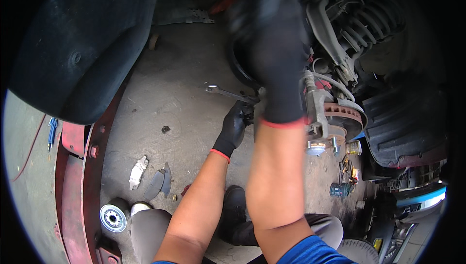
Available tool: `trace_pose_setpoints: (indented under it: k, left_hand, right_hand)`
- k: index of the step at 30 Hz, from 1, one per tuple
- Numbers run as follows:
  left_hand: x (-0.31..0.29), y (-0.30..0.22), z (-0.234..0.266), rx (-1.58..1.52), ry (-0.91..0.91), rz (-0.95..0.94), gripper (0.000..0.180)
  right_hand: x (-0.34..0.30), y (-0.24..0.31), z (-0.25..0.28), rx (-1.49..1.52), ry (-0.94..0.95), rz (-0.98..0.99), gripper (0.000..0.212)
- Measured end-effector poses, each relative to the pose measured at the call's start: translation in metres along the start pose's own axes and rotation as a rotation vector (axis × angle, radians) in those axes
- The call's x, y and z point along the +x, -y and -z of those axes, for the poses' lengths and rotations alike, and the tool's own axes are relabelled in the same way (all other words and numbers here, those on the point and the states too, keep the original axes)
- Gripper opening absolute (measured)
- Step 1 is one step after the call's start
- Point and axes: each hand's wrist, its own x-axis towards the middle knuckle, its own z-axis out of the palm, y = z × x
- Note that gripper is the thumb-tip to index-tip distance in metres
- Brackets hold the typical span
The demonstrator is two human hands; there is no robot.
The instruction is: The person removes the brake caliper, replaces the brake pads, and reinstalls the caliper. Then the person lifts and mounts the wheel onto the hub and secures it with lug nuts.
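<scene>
- Black gloves, those were rimmed with bright red bands!
- And the sleeves? Bold blue, they were!
- Grey trousers showed, plus a black shoe!

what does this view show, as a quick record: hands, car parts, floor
left hand: black-gloved, at the right end of a wrench, grip unclear
right hand: black-gloved, raised, motion-blurred, contents unclear
car parts: brake disc, rusty-edged; coil spring, upper right
floor: silvery flat piece, dark grey pads, filter-like canister, lower left
</scene>
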Motion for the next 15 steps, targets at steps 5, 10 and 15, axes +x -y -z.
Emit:
trace_pose_setpoints:
  k: [5, 10, 15]
  left_hand:
    - [-0.010, -0.001, -0.002, -0.246, -0.098, 0.114, 0.034]
    - [-0.020, -0.031, -0.029, -0.073, -0.012, 0.050, 0.034]
    - [-0.026, -0.032, -0.025, -0.012, -0.025, -0.011, 0.033]
  right_hand:
    - [-0.081, 0.001, -0.081, 0.152, 0.795, -0.400, 0.039]
    - [0.013, -0.001, 0.031, -0.210, -0.167, 0.252, 0.035]
    - [-0.031, 0.021, -0.048, -0.224, 0.419, -0.014, 0.031]
